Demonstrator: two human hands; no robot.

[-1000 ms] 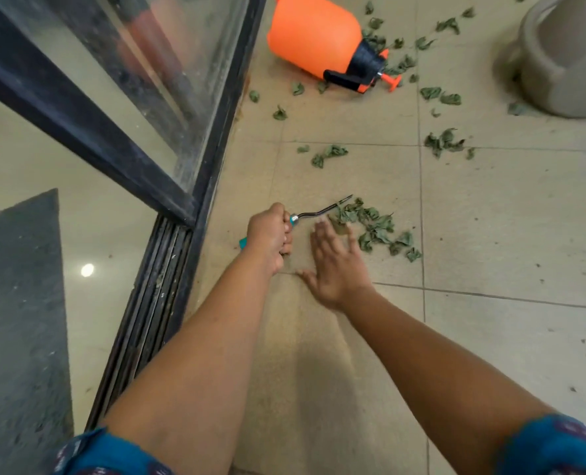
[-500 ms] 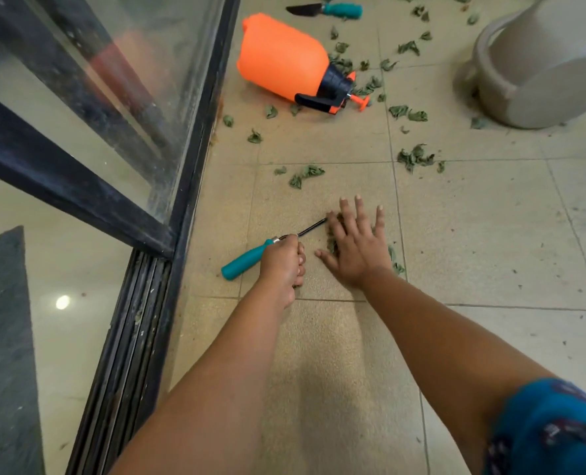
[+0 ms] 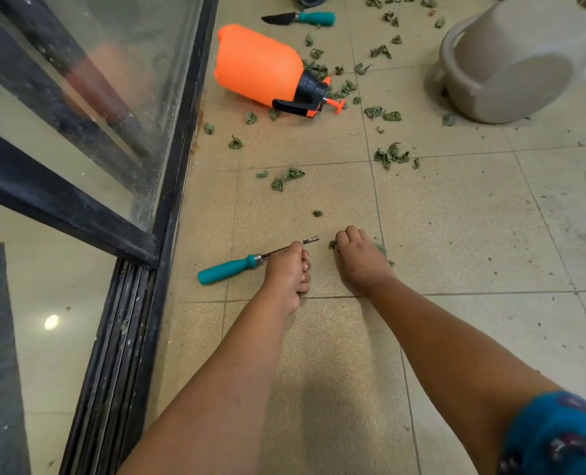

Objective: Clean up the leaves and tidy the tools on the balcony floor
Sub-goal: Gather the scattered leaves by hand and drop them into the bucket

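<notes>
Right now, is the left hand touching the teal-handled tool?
Touching. The head view shows the left hand curled round the metal shaft of the tool, just past its teal handle, with the tip sticking out beyond the fingers.

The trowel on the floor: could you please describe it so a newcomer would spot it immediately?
Find the orange sprayer lying on its side by the glass door. Just beyond it lies the trowel. Unlike the teal-handled weeder held in the left hand, it has a broad black blade.
</notes>
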